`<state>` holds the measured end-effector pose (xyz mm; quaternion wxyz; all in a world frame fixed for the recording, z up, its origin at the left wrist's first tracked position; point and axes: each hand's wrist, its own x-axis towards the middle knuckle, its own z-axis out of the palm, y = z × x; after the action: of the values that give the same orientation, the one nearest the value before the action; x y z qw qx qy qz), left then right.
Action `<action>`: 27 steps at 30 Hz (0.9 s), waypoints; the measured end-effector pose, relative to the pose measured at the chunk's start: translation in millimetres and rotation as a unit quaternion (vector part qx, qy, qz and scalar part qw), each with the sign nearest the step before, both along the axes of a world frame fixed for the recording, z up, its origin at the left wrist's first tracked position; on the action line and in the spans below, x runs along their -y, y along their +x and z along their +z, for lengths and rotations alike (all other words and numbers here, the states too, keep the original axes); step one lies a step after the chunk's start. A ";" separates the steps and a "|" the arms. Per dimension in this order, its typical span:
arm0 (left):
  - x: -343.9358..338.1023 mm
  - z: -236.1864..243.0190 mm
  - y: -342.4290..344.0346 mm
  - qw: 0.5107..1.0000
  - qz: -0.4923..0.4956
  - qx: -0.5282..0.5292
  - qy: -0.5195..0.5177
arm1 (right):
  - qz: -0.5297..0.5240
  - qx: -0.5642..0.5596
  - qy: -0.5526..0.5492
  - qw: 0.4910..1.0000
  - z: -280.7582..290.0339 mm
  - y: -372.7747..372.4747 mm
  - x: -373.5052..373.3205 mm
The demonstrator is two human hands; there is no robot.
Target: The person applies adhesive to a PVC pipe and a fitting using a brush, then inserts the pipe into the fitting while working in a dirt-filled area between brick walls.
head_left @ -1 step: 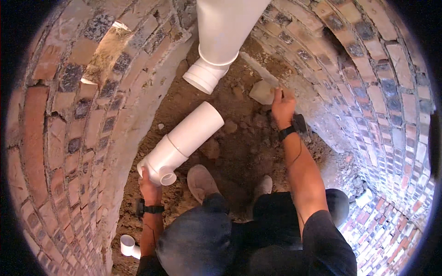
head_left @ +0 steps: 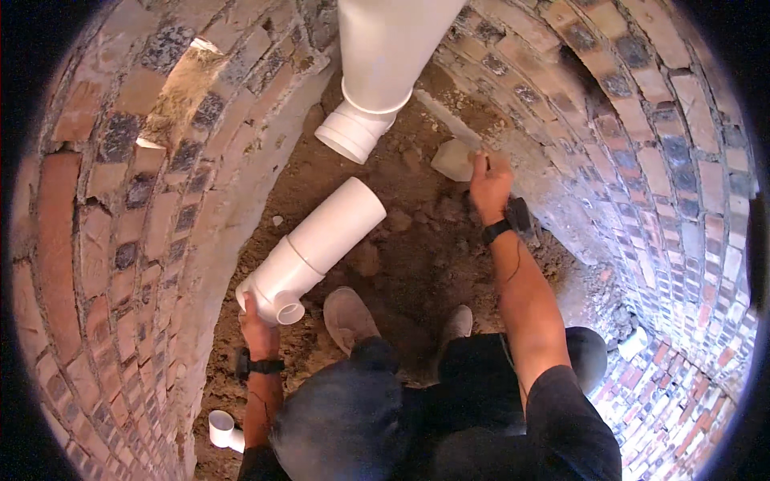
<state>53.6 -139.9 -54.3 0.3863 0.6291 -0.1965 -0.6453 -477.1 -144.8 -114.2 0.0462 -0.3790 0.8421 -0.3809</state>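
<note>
Brick walls (head_left: 100, 264) stand on both sides of a narrow space, their bricks red, buff and blackened; brown soil (head_left: 401, 264) between them, rough and lumpy. Brightest light at lower right, on the brickwork there.

Left hand (head_left: 258, 330) grips the lower end of a white pipe piece (head_left: 330, 228), thumb on the visible side, the other fingers largely hidden. Pipe piece slants from that hand up and rightward, with a raised collar partway along and a short side outlet (head_left: 289, 309) near the hand. Whether it also rests on the soil cannot be told.

Large white pipe (head_left: 385, 52) enters from the top edge and ends in a white elbow (head_left: 350, 134), its open mouth facing lower left. Elbow and pipe piece are near each other, not touching.

Right hand (head_left: 491, 184) is off to the right, fingers curled in, at the near end of a long pale strip (head_left: 451, 118); a firm grip on it cannot be confirmed. Pale angular block (head_left: 453, 162) lies just beside this hand.

Dark bands (head_left: 266, 365) on both wrists. Light-coloured shoes (head_left: 350, 315) on the soil; small white fitting (head_left: 220, 426) at lower left, near the left forearm.
</note>
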 end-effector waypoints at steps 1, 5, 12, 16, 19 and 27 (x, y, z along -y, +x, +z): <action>-1.2 -2.6 0.7 1.000 0.003 0.011 0.005 | 0.008 -0.050 0.022 0.998 1.4 1.7 -0.3; -6.7 -8.5 4.4 1.000 0.005 -0.010 -0.016 | 0.012 -0.092 0.066 0.994 7.1 5.0 3.7; -2.3 -7.3 3.1 0.998 -0.008 0.041 -0.046 | -0.080 0.076 -0.032 0.993 47.2 0.7 -9.3; 4.0 -5.4 -5.4 0.998 0.014 -0.031 -0.052 | -0.075 0.036 -0.032 0.996 60.2 -2.2 -8.9; 7.5 -0.7 -3.4 0.997 0.054 0.040 0.026 | -0.058 0.073 -0.024 0.995 63.8 -4.9 -7.8; 12.3 -6.6 -0.4 0.999 -0.002 -0.027 -0.029 | -0.095 0.107 -0.038 0.989 68.2 -18.8 -19.8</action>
<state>53.3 -152.2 -60.8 0.4084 0.5995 -0.2060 -0.6568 -495.9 -125.0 -46.0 0.0854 -0.2558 0.8493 -0.4538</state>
